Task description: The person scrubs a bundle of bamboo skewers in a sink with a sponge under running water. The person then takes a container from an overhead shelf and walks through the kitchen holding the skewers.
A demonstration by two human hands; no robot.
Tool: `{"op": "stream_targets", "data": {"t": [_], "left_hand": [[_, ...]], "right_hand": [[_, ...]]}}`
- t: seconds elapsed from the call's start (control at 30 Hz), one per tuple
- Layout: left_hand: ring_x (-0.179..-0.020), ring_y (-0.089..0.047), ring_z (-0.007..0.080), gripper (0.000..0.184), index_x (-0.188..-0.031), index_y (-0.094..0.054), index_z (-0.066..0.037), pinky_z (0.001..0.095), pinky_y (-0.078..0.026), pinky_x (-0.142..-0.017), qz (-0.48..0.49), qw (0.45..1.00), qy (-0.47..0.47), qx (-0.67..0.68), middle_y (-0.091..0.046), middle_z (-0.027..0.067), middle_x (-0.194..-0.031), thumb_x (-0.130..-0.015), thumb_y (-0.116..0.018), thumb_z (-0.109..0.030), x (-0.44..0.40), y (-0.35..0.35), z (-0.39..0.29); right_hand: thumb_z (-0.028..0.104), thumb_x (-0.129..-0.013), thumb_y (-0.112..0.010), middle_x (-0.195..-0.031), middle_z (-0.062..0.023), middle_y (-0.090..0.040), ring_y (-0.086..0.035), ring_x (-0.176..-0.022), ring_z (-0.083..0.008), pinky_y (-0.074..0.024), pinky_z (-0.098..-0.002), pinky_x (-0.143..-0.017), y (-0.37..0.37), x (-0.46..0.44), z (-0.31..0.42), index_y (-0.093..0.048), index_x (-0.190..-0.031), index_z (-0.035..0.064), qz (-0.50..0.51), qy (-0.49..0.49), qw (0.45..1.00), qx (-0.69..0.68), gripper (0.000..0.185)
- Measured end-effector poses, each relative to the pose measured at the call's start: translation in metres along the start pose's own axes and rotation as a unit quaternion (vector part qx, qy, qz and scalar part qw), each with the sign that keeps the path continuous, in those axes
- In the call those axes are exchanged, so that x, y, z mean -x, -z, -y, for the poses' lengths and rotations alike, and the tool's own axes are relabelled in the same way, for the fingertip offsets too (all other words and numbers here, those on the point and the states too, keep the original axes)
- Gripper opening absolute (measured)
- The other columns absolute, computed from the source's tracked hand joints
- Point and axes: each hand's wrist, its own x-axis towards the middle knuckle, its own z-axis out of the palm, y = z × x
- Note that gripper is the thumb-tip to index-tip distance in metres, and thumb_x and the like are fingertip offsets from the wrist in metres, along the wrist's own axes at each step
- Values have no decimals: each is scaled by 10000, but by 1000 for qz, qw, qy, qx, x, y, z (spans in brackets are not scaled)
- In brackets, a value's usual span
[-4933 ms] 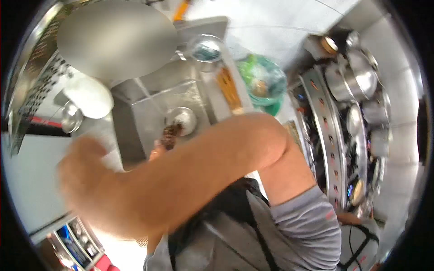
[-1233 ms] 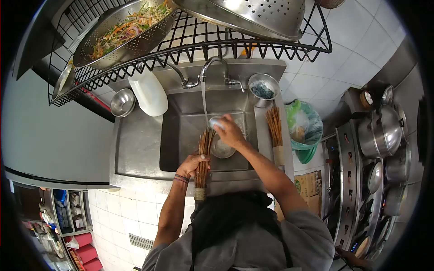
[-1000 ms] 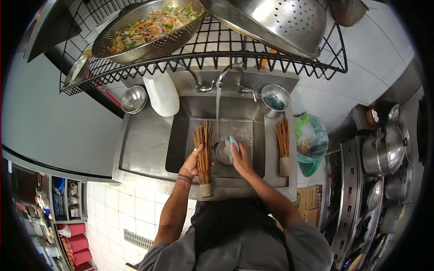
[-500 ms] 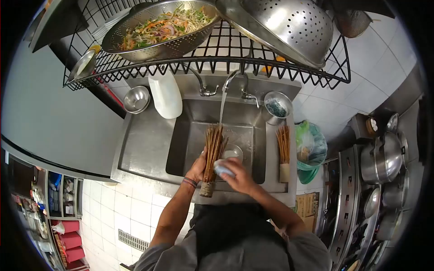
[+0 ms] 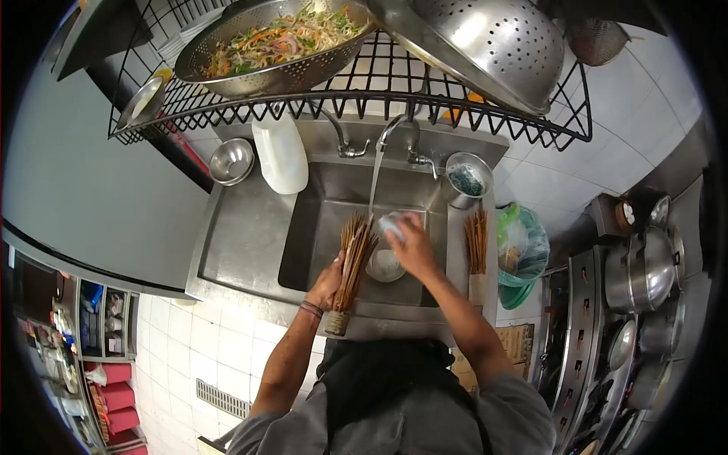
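Observation:
My left hand [image 5: 326,284] is closed around a bound bundle of thin brown sticks [image 5: 353,265], its tips pointing away from me over the sink. The wrapped base [image 5: 338,323] of the bundle is near the sink's front edge. My right hand [image 5: 410,244] grips a small rounded pale grey-white object [image 5: 390,226] just right of the stick tips; its kind is unclear. A stream of water [image 5: 374,182] runs from the faucet [image 5: 387,138] down by the tips. Below my right hand, a small round bowl [image 5: 385,265] sits in the sink [image 5: 326,216].
A second stick bundle [image 5: 476,243] lies on the right ledge, below a metal cup [image 5: 466,180]. At the back left are a white jug [image 5: 280,155] and metal bowls [image 5: 231,161]. A black wire rack [image 5: 371,95] with colanders overhangs the sink. A lined bin [image 5: 523,262] stands right.
My right hand has moved away from me and slightly right, taking the pale object from beside the sticks to near their tips. The bundle has shifted slightly left.

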Motion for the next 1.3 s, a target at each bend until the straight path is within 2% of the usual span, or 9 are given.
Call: {"op": "stream_targets", "data": {"t": [0.1,0.13,0.5,0.6,0.67,0.93,1.07,1.2,1.3], "left_hand": [[-884,-706,203,568,-1278,-586,-50,349,-620,-715,16,998,-23,60,-686,109,-1021,-1061,-405,-543,-13,3,11],[-742,-689,191,557,-1163,-618,-48,327,-590,-579,-8,995,-33,90,-679,102,-973,-1058,-414,-556,0,-17,3],[-548,-648,223,725,-1182,-605,-14,385,-579,-488,-16,1000,12,-21,-649,127,-709,-1018,-349,-673,-1,-24,9],[-571,-656,212,673,-1182,-614,-29,380,-581,-497,-19,999,11,28,-655,112,-742,-1023,-393,-645,-13,-12,14],[-854,-715,190,497,-1319,-579,-63,324,-623,-669,31,995,-22,92,-701,113,-1018,-1058,-484,-475,-14,-6,12],[-705,-702,241,609,-1279,-559,-60,357,-616,-581,72,997,26,-19,-688,118,-966,-1069,-309,-574,2,-30,5],[-774,-702,304,795,-1331,-544,-53,481,-614,-649,78,971,51,218,-652,160,-1063,-989,-297,-727,39,-71,-48],[-763,-691,307,832,-1320,-555,-51,491,-598,-635,134,977,45,160,-655,160,-1068,-958,-322,-764,11,1,-10],[-745,-690,239,737,-1262,-579,-52,406,-591,-615,32,999,40,19,-671,118,-974,-993,-356,-701,12,-1,-3]], "right_hand": [[232,-909,-727,-1211,-162,-576,-639,-1066,-350,-546,-446,-874,-8,33,57,-692,-1167,58,128,84,986,-71,313],[231,-899,-737,-1217,-154,-578,-633,-1088,-348,-547,-445,-880,-10,39,68,-693,-1168,63,183,115,971,-103,320],[249,-944,-677,-1188,-151,-594,-657,-998,-361,-558,-442,-830,2,-14,-9,-672,-1211,91,-13,-6,1000,6,310],[225,-910,-718,-1236,-162,-586,-615,-1144,-357,-515,-432,-957,5,28,53,-683,-1208,87,112,53,989,-86,330],[239,-898,-735,-1250,-125,-590,-622,-1151,-342,-528,-423,-958,1,56,81,-702,-1187,121,226,63,965,-115,314],[247,-960,-664,-1165,-113,-605,-638,-1016,-325,-534,-431,-848,-10,-5,-48,-703,-1175,125,3,-57,998,-1,250],[221,-985,-640,-1120,-188,-583,-604,-1004,-358,-498,-426,-869,15,-17,-56,-669,-1202,31,-121,-64,989,-49,290],[219,-967,-669,-1151,-201,-596,-594,-1096,-366,-493,-415,-927,12,8,-49,-666,-1220,31,-85,-54,992,-70,316],[227,-933,-702,-1191,-173,-600,-609,-1112,-372,-504,-422,-954,13,32,7,-677,-1198,45,13,-36,996,-78,322]]}}
